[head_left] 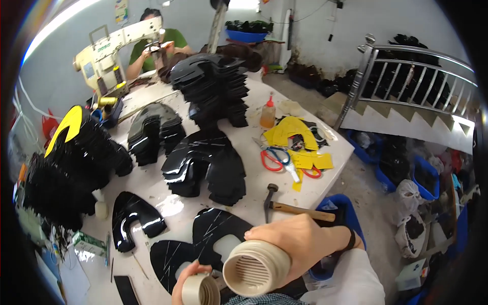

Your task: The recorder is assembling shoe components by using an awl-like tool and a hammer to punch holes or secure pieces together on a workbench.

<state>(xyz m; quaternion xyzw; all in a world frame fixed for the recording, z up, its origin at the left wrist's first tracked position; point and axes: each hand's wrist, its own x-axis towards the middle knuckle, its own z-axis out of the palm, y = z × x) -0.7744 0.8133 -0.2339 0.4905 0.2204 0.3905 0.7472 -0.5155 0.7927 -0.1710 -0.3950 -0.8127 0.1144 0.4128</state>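
In my right hand [300,246] is a cream screw-neck bottle [256,269], tilted so its wide threaded mouth faces me. The inside of the mouth looks ribbed. My left hand [184,277] grips a matching cream screw cap [201,291], apart from the bottle and to its left. Both are at the near edge of the table, in front of flat black shiny U-shaped pieces [216,226] with white lines. A hammer [300,210] with a wooden handle lies just beyond my right hand.
Stacks of black U-shaped pieces [206,162] cover much of the white table [239,195]. Scissors [279,160], yellow templates [290,133] and a red-tipped bottle [268,113] lie right. A co-worker [175,40] sits behind a sewing machine [119,43]. A blue bin [351,218] stands right.
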